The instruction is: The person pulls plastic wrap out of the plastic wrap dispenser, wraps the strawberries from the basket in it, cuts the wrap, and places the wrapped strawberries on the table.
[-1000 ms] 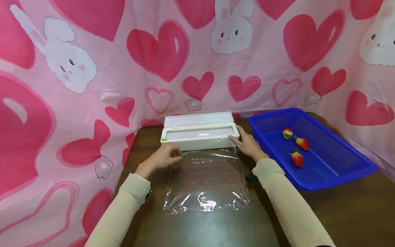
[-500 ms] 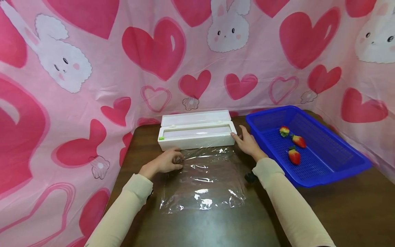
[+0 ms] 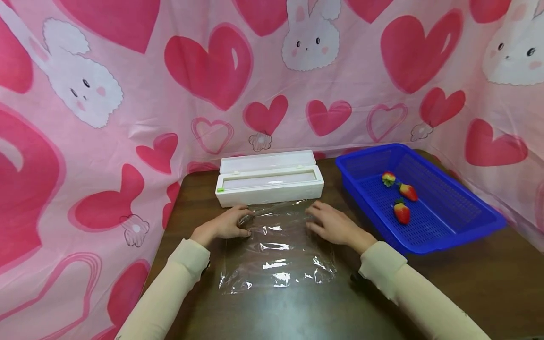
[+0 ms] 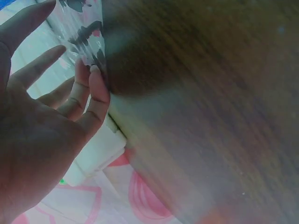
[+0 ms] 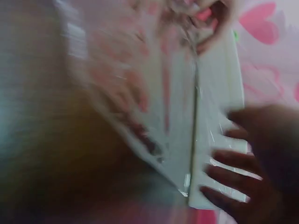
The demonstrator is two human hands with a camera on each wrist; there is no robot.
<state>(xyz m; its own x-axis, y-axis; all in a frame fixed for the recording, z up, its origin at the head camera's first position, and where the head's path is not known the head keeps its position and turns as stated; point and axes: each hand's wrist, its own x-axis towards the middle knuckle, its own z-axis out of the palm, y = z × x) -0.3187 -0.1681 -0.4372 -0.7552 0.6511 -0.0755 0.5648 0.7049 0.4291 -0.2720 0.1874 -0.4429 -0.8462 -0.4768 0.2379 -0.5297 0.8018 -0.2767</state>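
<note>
A sheet of clear plastic wrap [image 3: 276, 257] lies wrinkled and shiny on the table, in front of a white plastic wrap dispenser [image 3: 272, 192] whose lid stands open at the back. My left hand [image 3: 224, 224] holds the sheet's far left corner; in the left wrist view, curled fingertips [image 4: 95, 70] meet at the bunched film. Over the far right part of the sheet hovers my right hand [image 3: 333, 225], its fingers spread. Blurred in the right wrist view, the right fingers [image 5: 229, 175] are apart and seem to grip nothing.
A blue plastic basket [image 3: 463, 238] stands to the right, with strawberries [image 3: 402, 213] inside. A small green piece [image 3: 220, 190] sits at the dispenser's left end. Behind the brown table [image 3: 272, 316] hangs a pink curtain [image 3: 170, 99] with hearts and rabbits.
My right hand has left the dispenser's right end and come nearer, over the wrap. My left hand has moved from the dispenser's front left to the wrap's corner and taken hold of it.
</note>
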